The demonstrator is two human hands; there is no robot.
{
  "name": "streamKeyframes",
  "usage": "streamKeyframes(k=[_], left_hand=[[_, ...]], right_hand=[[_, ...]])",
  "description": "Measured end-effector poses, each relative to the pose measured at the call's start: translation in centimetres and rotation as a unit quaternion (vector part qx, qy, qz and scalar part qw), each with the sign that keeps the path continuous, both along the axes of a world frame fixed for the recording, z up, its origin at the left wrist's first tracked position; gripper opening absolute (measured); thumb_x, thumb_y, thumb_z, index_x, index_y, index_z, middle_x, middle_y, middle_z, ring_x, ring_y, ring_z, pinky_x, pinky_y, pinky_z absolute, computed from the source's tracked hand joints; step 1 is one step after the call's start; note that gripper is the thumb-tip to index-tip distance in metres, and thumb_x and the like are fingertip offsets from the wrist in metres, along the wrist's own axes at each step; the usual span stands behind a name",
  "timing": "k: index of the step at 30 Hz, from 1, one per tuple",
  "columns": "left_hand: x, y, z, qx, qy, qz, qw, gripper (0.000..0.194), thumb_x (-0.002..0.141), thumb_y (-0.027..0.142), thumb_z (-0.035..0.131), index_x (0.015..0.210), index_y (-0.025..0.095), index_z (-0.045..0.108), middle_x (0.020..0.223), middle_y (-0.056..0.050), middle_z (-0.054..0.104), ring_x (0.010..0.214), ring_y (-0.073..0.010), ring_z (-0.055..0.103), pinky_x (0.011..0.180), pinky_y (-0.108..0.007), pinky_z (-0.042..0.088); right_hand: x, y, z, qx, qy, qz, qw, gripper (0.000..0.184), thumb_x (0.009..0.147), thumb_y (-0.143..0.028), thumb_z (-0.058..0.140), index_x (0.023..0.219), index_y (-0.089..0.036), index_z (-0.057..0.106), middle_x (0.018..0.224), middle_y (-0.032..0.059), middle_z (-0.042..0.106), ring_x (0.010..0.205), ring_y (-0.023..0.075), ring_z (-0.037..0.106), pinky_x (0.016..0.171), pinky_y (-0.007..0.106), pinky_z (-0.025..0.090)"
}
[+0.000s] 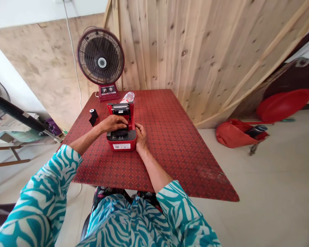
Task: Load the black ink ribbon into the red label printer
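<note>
A red and black label printer [122,145] stands on the table with its lid [120,109] raised. From the left, my left hand [114,123] reaches over into its open compartment, fingers bent down. Dark material lies under those fingertips, and what they pinch is hidden. My right hand [141,137] rests against the printer's right side, fingers curled along its edge. To the left of the printer, a small roll of black ribbon [93,113] stands on end with a loose tail on the tabletop.
The table [175,147] has a red patterned cover. At its back stand a maroon fan [101,56] and, behind the printer, a clear plastic bottle [128,97]. A plank wall [182,51] rises behind. On the floor to the right lies a red bag [230,133].
</note>
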State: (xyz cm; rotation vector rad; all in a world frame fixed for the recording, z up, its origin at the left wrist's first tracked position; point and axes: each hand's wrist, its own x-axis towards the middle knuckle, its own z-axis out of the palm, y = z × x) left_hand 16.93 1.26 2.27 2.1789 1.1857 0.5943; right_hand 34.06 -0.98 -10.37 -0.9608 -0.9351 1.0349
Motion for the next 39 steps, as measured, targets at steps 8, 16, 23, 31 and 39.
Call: streamKeyframes(k=[8,16,23,31,39], left_hand=[[-2.2,-7.4,-3.4,0.161,-0.262,0.161,0.938,0.051,0.098,0.061,0.049,0.109,0.019,0.076,0.121,-0.011,0.076,0.124,-0.0295,0.065,0.112,-0.049,0.046],[-2.1,-8.0,-7.4,0.285,-0.208,0.107,0.93,0.058,0.102,0.062,0.036,0.118,0.02,0.072,0.13,-0.016,0.071,0.135,-0.0317,0.056,0.114,-0.057,0.041],[-1.9,-7.8,-8.6,0.32,-0.196,0.054,0.925,0.05,0.106,0.051,0.034,0.128,0.019,0.065,0.133,-0.018,0.068,0.136,-0.0298,0.055,0.113,-0.055,0.043],[-1.7,-8.1,-8.4,0.297,-0.207,0.058,0.93,0.051,0.105,0.053,0.034,0.127,0.02,0.066,0.134,-0.017,0.067,0.136,-0.0307,0.055,0.114,-0.056,0.042],[-1.5,-8.5,-8.3,0.269,-0.231,0.099,0.93,0.06,0.102,0.062,0.032,0.128,0.019,0.066,0.136,-0.018,0.066,0.135,-0.0309,0.056,0.115,-0.054,0.042]], right_hand=[[1.1,-0.9,2.0,0.005,-0.015,0.009,1.0,0.042,0.082,-0.056,0.059,0.105,-0.023,0.071,0.112,0.006,0.075,0.11,0.0233,0.066,0.103,0.044,0.05],[4.9,-5.4,4.4,0.214,-0.336,0.084,0.913,0.058,0.087,-0.055,0.064,0.137,-0.027,0.056,0.139,0.0121,0.057,0.133,0.0282,0.053,0.117,0.055,0.042],[4.0,-7.2,5.4,0.228,-0.476,0.018,0.849,0.042,0.092,-0.048,0.058,0.129,-0.028,0.061,0.132,0.0115,0.057,0.126,0.0288,0.055,0.109,0.054,0.046],[2.9,-7.3,7.3,0.254,-0.538,-0.053,0.802,0.025,0.096,-0.037,0.057,0.116,-0.029,0.068,0.126,0.0075,0.063,0.118,0.0265,0.056,0.102,0.045,0.04],[2.3,-6.2,7.8,0.317,-0.57,-0.086,0.753,0.015,0.097,-0.025,0.057,0.089,-0.027,0.07,0.107,0.0029,0.072,0.106,0.0218,0.061,0.099,0.042,0.033]])
